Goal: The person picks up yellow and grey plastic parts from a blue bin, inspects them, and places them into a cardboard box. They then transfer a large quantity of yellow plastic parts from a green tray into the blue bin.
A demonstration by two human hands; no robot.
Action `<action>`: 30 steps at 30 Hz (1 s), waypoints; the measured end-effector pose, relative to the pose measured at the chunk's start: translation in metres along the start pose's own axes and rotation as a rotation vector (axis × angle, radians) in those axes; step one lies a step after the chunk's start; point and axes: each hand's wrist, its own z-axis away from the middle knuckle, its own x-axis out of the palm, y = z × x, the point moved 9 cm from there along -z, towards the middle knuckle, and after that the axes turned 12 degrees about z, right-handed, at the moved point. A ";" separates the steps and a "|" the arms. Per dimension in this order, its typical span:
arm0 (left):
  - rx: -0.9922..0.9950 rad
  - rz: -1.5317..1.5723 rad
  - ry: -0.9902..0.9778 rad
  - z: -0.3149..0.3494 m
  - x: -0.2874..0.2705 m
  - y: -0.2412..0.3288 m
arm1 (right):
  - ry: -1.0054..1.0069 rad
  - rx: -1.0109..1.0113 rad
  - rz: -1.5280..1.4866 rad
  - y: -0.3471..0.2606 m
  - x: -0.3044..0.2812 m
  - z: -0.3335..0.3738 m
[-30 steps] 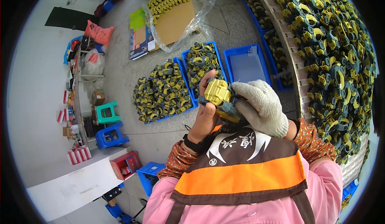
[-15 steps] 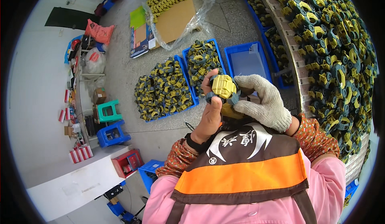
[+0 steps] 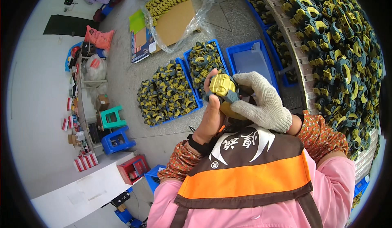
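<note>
Both hands meet in front of my chest around one yellow and dark-grey toy car point(image 3: 221, 85). My bare left hand point(image 3: 207, 120) grips its left side, thumb nearest me and fingers on the far side. On my right hand point(image 3: 265, 105) is a pale knitted glove; its fingers and thumb close on the dark right side of the toy car. Another yellow piece point(image 3: 232, 111) shows underneath, between the hands; whether it belongs to the same toy I cannot tell.
Blue crates heaped with similar yellow and grey toys point(image 3: 167, 91) stand on the floor ahead. Beside them is a blue bin point(image 3: 232, 60) with a translucent sheet. A large pile of toys point(image 3: 330, 60) fills the right side. Stools point(image 3: 113, 117) stand at left, near a white counter point(image 3: 81, 187).
The toy car has tilted and shifted slightly left and nearer in my hands. My gloved fingers have moved a little left with it, and the head view has shifted slightly.
</note>
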 end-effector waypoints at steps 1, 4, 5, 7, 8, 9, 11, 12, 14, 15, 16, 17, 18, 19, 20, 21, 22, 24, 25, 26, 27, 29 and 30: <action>-0.031 0.052 0.007 -0.001 0.002 0.002 | -0.068 0.123 -0.044 0.008 0.004 0.000; -0.040 0.083 0.006 -0.002 0.002 0.004 | -0.095 0.127 -0.134 0.019 0.006 -0.002; -0.042 0.051 -0.004 -0.003 0.000 0.005 | -0.156 0.179 -0.176 0.022 0.009 -0.002; -0.037 -0.006 -0.027 -0.003 -0.005 0.004 | -0.218 0.260 -0.288 0.030 0.014 0.000; -0.035 -0.021 -0.021 -0.003 -0.007 0.005 | -0.249 0.302 -0.344 0.032 0.017 0.001; -0.034 -0.038 -0.016 -0.003 -0.008 0.005 | -0.261 0.273 -0.299 0.030 0.016 -0.001; -0.025 -0.107 0.002 -0.003 -0.014 0.004 | -0.249 0.275 -0.331 0.033 0.020 0.000; -0.015 -0.160 0.013 -0.004 -0.020 0.004 | -0.242 0.275 -0.347 0.034 0.021 -0.001; 0.001 -0.260 0.026 -0.004 -0.024 0.005 | -0.270 0.382 -0.479 0.041 0.026 0.003; 0.007 -0.306 0.029 -0.004 -0.024 0.006 | -0.284 0.437 -0.544 0.044 0.028 0.004; 0.014 -0.351 0.032 -0.004 -0.023 0.007 | -0.271 0.435 -0.561 0.043 0.027 0.003; 0.041 -0.425 0.023 -0.004 -0.020 0.010 | -0.258 0.433 -0.577 0.042 0.026 0.002; 0.067 -0.499 0.017 -0.003 -0.016 0.013 | -0.246 0.431 -0.595 0.041 0.026 0.001; 0.094 -0.573 0.009 -0.003 -0.014 0.015 | -0.252 0.435 -0.581 0.042 0.025 0.001; 0.093 -0.567 -0.010 -0.003 -0.013 0.014 | -0.258 0.439 -0.568 0.042 0.024 0.000; 0.091 -0.561 -0.030 -0.004 -0.012 0.011 | -0.264 0.444 -0.555 0.043 0.024 0.002; 0.089 -0.555 -0.050 -0.004 -0.010 0.009 | -0.234 0.402 -0.527 0.040 0.021 0.000; 0.097 -0.487 -0.020 -0.005 -0.008 0.006 | -0.175 0.316 -0.472 0.034 0.017 -0.003; 0.101 -0.454 -0.004 -0.006 -0.007 0.006 | -0.160 0.290 -0.392 0.028 0.014 -0.004; 0.076 -0.366 -0.023 -0.006 -0.006 0.004 | -0.145 0.264 -0.312 0.019 0.009 -0.005; 0.052 -0.279 -0.049 -0.006 -0.004 0.004 | -0.124 0.235 -0.229 0.012 0.004 -0.005; -0.061 -0.103 -0.027 -0.005 0.002 0.001 | 0.027 0.025 0.031 -0.002 -0.005 -0.001; -0.079 -0.053 -0.036 -0.008 0.008 0.003 | 0.102 -0.044 0.156 -0.005 -0.007 0.003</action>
